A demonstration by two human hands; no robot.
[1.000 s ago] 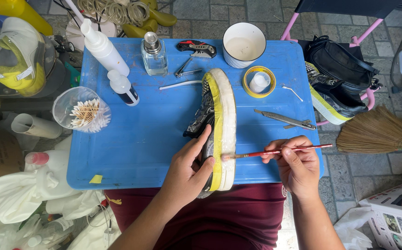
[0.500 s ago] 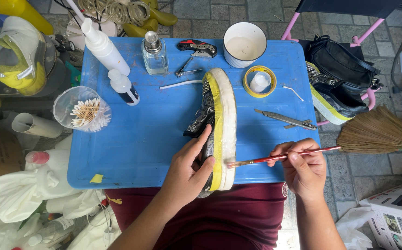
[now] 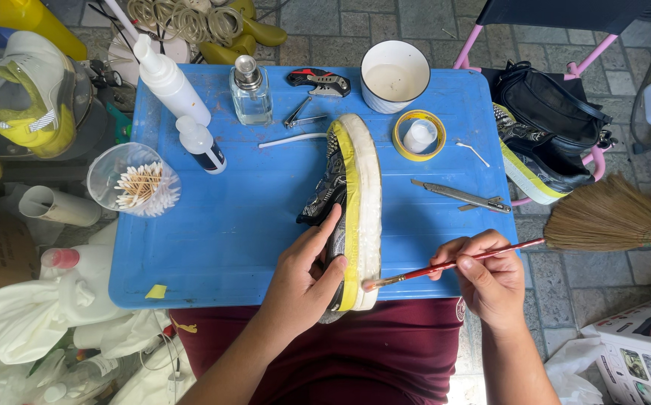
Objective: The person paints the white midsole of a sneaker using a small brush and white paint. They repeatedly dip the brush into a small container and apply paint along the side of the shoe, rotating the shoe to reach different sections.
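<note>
From the head camera, the left hand is closed around the heel end of a sneaker, thumb and fingers pressed against its dark patterned upper, keeping it tipped on its side on a blue tray table with the white sole turned to the right. The right hand pinches a thin red-handled paintbrush between thumb and fingertips; the bristle tip touches the sole's edge, just right of the left hand's thumb, beside the yellow tape along the sole. Beyond the right hand lie a metal craft knife, then a roll of yellow tape and a white cup of pale liquid. Beyond the left hand stand a small white bottle, a glass dispenser bottle and a clear cup of cotton swabs. A second sneaker rests off the tray to the right.
</note>
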